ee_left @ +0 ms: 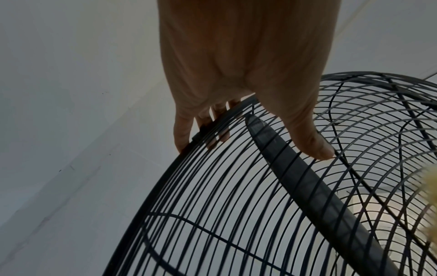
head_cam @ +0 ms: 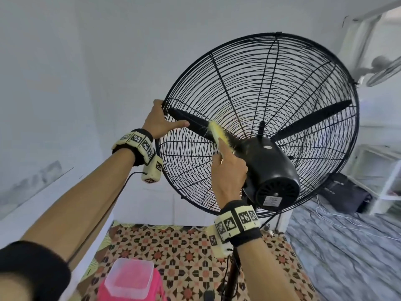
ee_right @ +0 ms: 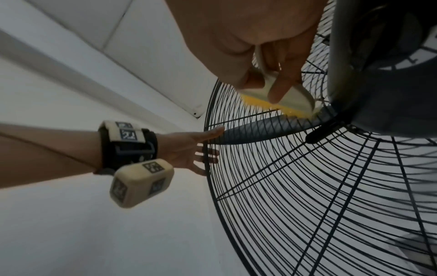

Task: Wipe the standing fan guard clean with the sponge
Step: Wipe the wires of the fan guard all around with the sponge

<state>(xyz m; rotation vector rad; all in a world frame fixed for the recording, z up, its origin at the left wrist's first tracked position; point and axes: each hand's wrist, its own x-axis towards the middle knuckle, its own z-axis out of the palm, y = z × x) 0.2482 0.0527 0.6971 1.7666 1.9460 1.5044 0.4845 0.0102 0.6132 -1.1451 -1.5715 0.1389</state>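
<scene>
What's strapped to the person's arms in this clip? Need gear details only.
Both forearms are bare. The left wrist carries a black band with cream blocks printed with black-and-white square markers, plus a cream camera pod and a thin black cable. The right wrist wears the same band and blocks. A black sleeve edge shows at lower left.

Your guard [head_cam: 238, 88]: black wire, black blades [head_cam: 308, 120] behind. Motor [head_cam: 271, 170] black, at 6 o'clock of hub. Your sponge [head_cam: 217, 132]: yellow, cream back. Your wristbands [head_cam: 238, 220]: black, cream blocks with black-white square codes. Floor mat [head_cam: 184, 253]: red-brown-cream star pattern. Box [head_cam: 128, 276] pink. Wall [head_cam: 86, 61] white.
</scene>
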